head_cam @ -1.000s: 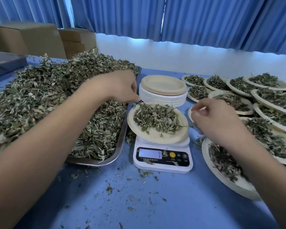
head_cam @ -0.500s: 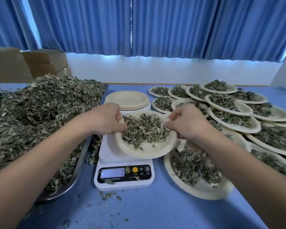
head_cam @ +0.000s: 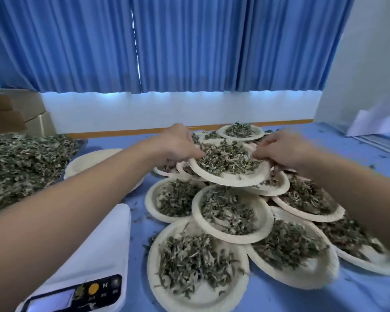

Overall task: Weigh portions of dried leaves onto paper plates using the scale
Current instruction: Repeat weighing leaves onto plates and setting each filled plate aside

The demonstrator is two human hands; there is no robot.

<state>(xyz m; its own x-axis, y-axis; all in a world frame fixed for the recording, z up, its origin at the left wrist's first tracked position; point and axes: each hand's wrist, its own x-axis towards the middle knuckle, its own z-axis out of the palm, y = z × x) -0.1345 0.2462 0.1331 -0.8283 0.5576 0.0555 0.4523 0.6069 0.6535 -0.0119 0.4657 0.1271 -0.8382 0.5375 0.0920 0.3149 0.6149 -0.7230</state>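
A paper plate [head_cam: 232, 178] heaped with dried leaves hangs above the far filled plates. My left hand [head_cam: 178, 147] grips its left rim and my right hand [head_cam: 282, 149] grips its right rim. The white scale [head_cam: 92, 255] stands bare at the lower left, its display near the bottom edge. A stack of unused paper plates [head_cam: 88, 161] lies beyond the scale, partly behind my left forearm. The metal tray piled with loose dried leaves [head_cam: 20, 165] fills the left side.
Several filled paper plates [head_cam: 230, 212] overlap across the blue table [head_cam: 369, 154] at the centre and right. Cardboard boxes [head_cam: 20, 113] stand at the back left. Blue curtains hang behind the table. Leaf crumbs lie scattered on the cloth.
Both hands lifted the filled plate off the scale and carried it right and away, over the other filled plates. The scale platform is now bare. The view has swung to the right.
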